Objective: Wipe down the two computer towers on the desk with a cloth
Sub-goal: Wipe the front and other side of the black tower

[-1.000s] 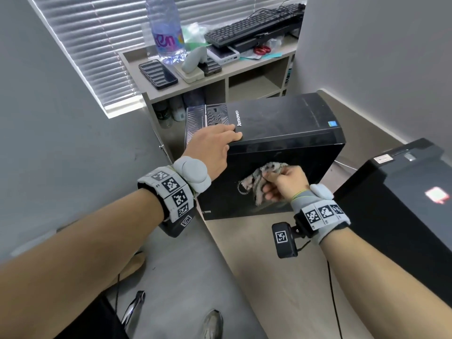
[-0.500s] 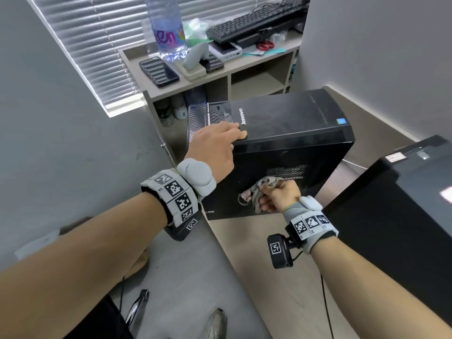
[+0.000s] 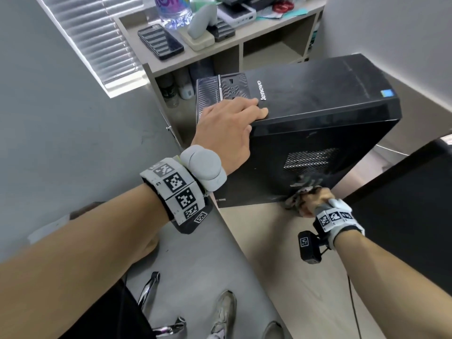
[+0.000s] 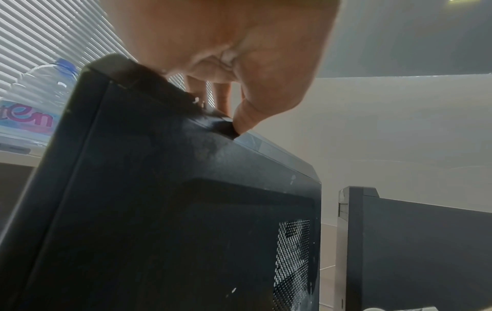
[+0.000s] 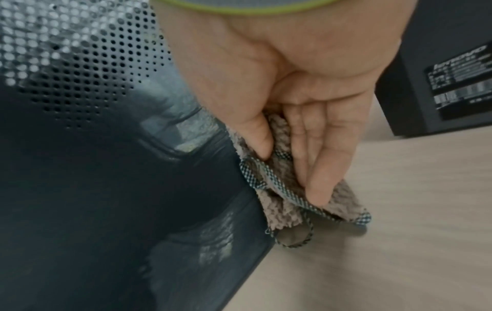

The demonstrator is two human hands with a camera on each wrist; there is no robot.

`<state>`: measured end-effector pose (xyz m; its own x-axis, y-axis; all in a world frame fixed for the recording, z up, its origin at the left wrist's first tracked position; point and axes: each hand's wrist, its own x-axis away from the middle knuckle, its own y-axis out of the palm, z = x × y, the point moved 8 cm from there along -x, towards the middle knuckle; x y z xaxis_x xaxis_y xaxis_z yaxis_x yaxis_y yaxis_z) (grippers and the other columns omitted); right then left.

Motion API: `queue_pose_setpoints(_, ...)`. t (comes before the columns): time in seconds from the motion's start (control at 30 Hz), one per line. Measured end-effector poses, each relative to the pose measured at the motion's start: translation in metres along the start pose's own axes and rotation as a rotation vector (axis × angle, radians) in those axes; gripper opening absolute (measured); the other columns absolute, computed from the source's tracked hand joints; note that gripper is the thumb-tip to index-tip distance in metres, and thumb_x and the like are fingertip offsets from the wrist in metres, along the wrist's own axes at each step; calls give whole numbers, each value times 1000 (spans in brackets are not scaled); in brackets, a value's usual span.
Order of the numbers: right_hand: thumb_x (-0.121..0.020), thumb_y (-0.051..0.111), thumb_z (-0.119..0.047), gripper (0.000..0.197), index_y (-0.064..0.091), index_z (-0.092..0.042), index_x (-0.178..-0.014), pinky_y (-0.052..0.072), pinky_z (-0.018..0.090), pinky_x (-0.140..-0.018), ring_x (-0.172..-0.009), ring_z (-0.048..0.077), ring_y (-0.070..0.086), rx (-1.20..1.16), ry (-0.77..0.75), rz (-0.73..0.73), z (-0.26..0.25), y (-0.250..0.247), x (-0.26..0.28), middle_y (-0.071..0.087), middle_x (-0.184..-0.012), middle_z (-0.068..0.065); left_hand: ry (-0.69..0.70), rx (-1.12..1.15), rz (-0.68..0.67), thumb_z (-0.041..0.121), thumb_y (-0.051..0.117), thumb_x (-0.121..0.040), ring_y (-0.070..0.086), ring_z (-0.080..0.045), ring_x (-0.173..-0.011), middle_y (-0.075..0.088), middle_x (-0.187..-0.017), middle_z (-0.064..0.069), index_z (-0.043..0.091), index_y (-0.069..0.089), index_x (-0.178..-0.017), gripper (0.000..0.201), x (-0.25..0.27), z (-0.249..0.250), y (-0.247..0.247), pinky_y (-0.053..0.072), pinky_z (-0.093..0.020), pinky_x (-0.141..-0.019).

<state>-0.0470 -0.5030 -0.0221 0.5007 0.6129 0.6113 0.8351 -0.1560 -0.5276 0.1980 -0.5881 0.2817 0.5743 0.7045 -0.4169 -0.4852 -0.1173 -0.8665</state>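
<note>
Head view: cloth (image 3: 299, 197) now down at the lower right corner of the near side panel of the left tower (image 3: 318, 113), pressed against the panel just above the desk (image 3: 281, 253); a second ago higher and further left on that panel, below the top edge. Clutched in the right hand (image 3: 311, 200), thumb and fingers curled round the bunched fabric, as confirmed in the right wrist view at cloth (image 5: 287, 189) and right hand (image 5: 287, 84). Vent mesh (image 3: 310, 160) now uncovered above the cloth. Left hand (image 3: 230, 128) planted as before on the tower's near top corner, fingers laid fairly flat on the lid with thumb tip pressed to the edge, gripping nothing. Probably means one downward, rightward stroke across this side face is ending. Second tower (image 3: 411, 216), at right, apparently not yet touched by either hand.
</note>
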Motion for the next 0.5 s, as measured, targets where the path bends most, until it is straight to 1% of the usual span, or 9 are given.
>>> queue_pose_setpoints(0.1,-92,57,-15,36,55,-1,-125,57,24,-53,-81,23,61,22,3,-25,-8,23,1,62,-117,23,1,-4,-20,9,55,-86,56,-18,-119,60,-129,9,26,63,-122,41,-1,-3,0,44,-43,-100)
queue_pose_setpoints(0.17,-81,68,-23,36,62,-20,-116,59,30,-78,-96,19,65,320,-55,-105,-21,55,17,65,-113,7,4,2,-25,10,54,-87,56,-16,-119,59,-130,11,28,63,-123,41,-2,-2,0,44,-42,-100)
queue_pose_setpoints(0.23,-74,72,-31,35,64,-29,-108,53,26,-88,-103,13,65,410,-77,-179,-32,92,33,65,-107,-4,9,3,-26,11,53,-88,56,-15,-119,59,-130,11,28,63,-124,41,-2,-3,2,44,-42,-100)
queue_pose_setpoints(0.3,-75,68,-38,34,64,-30,-108,51,24,-87,-103,15,65,397,-143,-260,-38,130,41,64,-112,-5,17,7,-15,11,53,-88,57,-16,-118,59,-130,10,28,63,-124,41,-2,-4,1,45,-43,-99)
queue_pose_setpoints(0.37,-78,68,-27,27,68,-9,-99,57,41,-85,-91,26,71,93,-41,-302,-32,152,32,71,-106,10,17,7,-13,11,53,-88,57,-17,-118,60,-131,10,27,63,-124,41,-2,-5,1,46,-44,-99)
queue_pose_setpoints(0.4,-78,71,-20,20,70,-2,-86,58,49,-79,-81,30,72,-92,54,-299,-23,153,23,74,-94,17,18,7,-18,11,53,-88,57,-17,-118,59,-131,10,27,63,-125,41,-2,-5,2,45,-44,-99)
queue_pose_setpoints(0.43,-79,71,-16,14,71,-2,-78,59,51,-75,-73,31,72,-144,95,-286,-18,144,21,74,-83,18,21,8,-26,11,53,-88,57,-17,-118,59,-131,10,27,63,-125,41,-2,-4,1,45,-44,-99)
queue_pose_setpoints(0.47,-82,69,-14,11,71,-3,-81,60,46,-73,-69,28,72,-156,91,-273,-16,132,22,74,-81,17,23,10,-31,12,53,-89,56,-17,-119,59,-131,10,28,63,-125,41,-2,-4,1,45,-44,-99)
queue_pose_setpoints(0.5,-86,64,-14,13,71,-4,-93,60,40,-71,-68,25,71,-144,103,-244,-11,119,21,74,-89,17,21,14,-30,12,53,-89,56,-17,-119,59,-132,10,28,62,-125,41,-2,-5,1,45,-44,-100)
